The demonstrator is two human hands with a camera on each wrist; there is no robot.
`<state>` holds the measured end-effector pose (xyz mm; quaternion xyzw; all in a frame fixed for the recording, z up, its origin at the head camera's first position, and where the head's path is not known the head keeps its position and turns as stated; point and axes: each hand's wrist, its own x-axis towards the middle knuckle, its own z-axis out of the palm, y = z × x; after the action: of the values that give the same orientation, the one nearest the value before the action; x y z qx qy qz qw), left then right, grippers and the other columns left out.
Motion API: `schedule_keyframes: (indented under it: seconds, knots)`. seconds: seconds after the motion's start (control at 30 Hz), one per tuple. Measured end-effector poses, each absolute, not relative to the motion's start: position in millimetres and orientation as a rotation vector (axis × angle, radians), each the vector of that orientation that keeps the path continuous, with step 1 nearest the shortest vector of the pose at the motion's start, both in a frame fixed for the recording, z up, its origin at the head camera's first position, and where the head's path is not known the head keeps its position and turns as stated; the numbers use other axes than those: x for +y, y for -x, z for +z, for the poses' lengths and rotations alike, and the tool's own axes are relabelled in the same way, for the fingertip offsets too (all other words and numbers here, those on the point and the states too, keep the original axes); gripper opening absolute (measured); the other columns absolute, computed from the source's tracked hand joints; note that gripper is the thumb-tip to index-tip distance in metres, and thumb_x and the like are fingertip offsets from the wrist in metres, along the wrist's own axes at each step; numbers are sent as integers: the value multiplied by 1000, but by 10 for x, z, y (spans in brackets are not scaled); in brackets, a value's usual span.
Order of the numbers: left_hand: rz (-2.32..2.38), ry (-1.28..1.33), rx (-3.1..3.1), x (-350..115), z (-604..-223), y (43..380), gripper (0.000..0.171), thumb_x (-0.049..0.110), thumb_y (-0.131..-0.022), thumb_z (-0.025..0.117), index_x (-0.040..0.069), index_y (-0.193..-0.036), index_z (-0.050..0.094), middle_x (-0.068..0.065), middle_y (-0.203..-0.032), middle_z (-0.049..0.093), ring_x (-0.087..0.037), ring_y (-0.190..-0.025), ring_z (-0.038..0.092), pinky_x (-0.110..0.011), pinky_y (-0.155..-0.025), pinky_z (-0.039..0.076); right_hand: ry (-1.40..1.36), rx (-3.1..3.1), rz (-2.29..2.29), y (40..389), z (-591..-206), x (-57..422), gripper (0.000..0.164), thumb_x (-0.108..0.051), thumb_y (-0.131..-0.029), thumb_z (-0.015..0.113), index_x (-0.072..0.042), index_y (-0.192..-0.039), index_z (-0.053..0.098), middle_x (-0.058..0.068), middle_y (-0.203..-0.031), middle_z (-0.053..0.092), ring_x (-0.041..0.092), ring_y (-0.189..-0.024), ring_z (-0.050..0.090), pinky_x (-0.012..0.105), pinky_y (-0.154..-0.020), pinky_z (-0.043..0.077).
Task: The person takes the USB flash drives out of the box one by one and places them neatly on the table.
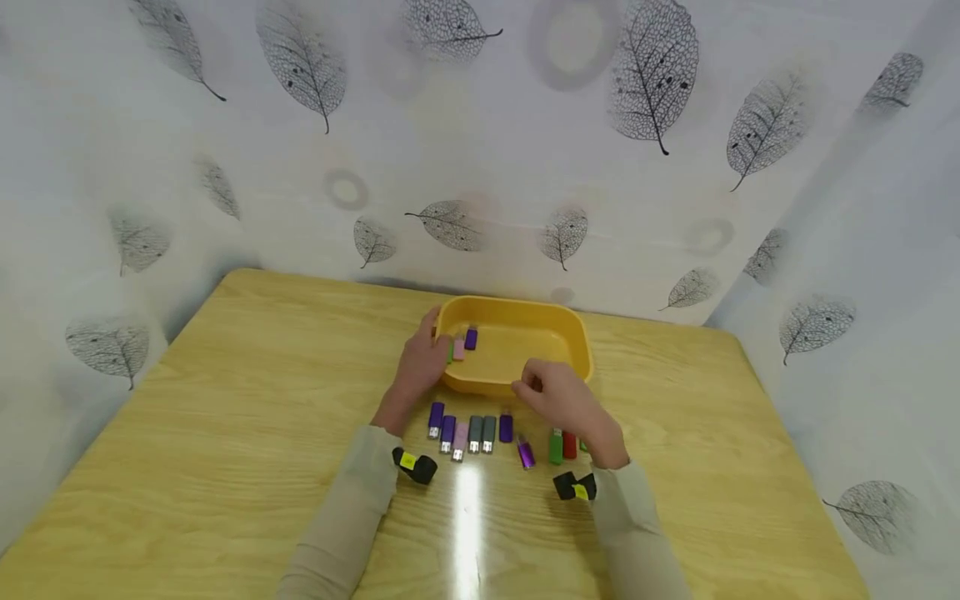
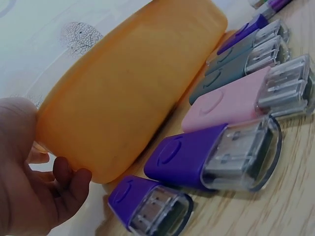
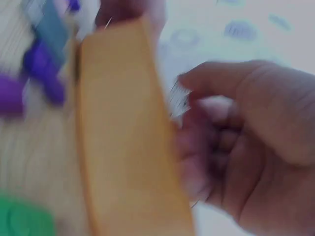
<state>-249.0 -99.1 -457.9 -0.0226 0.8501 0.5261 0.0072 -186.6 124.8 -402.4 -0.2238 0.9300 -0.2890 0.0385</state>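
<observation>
Left hand: grip pinches the left end of the yellow tray. Right hand: above the tray's near rim, right of its middle; fingers curled, blurred, cannot tell whether the grip pinches anything.
Inside tray, left end: green USB drive, pink USB drive, purple USB drive.
On the surface, near side of tray, left to right: two purple drives, pink drive, two grey drives, dark purple drive, tilted violet drive, green drive, red drive.

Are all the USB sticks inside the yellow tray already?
No, the head view shows several USB sticks lying on the table in front of the yellow tray.
</observation>
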Motion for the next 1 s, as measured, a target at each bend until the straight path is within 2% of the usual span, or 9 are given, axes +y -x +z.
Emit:
schedule_keyframes:
  seconds: [0.13, 0.27, 0.47, 0.77, 1.0]
  knots:
    - [1664, 81, 2660, -1026, -4594, 2492, 54, 25, -94, 41, 20, -145, 25, -22, -133, 47, -29, -105, 50, -50, -93, 42, 659, 2785, -1089, 1982, -4144, 1346, 30, -32, -90, 56, -15, -67, 48, -2, -56, 42, 11, -47, 37, 28, -46, 36]
    - [1684, 88, 2634, -1030, -4565, 2475, 54, 24, -94, 41, 20, -145, 24, -22, -133, 47, -28, -102, 51, -49, -90, 44, 657, 2759, -1166, 2020, -4183, 1361, 33, -37, -90, 55, -15, -66, 47, -1, -55, 40, 12, -46, 36, 30, -47, 37]
    - [1709, 86, 2604, -1031, -4539, 2479, 52, 24, -95, 40, 19, -144, 25, -20, -135, 45, -27, -103, 49, -49, -91, 44, 603, 2740, -1245, 2054, -4182, 1356, 30, -33, -89, 57, -14, -67, 50, 0, -56, 38, 14, -49, 36, 30, -49, 35]
    - [1712, 60, 2642, -1014, -4552, 2485, 46, 24, -94, 41, 13, -138, 35, -18, -135, 46, -27, -112, 46, -50, -97, 39, 609, 2799, -1177, 2063, -4210, 1343, 29, -33, -89, 57, -15, -67, 50, -1, -55, 41, 13, -49, 37, 29, -49, 34]
    - [1729, 24, 2642, -981, -4591, 2497, 43, 22, -94, 41, 10, -135, 39, -16, -131, 49, -25, -108, 47, -49, -97, 39, 575, 2801, -1181, 2043, -4208, 1363, 30, -32, -89, 57, -16, -65, 49, -1, -55, 41, 14, -48, 37, 29, -48, 33]
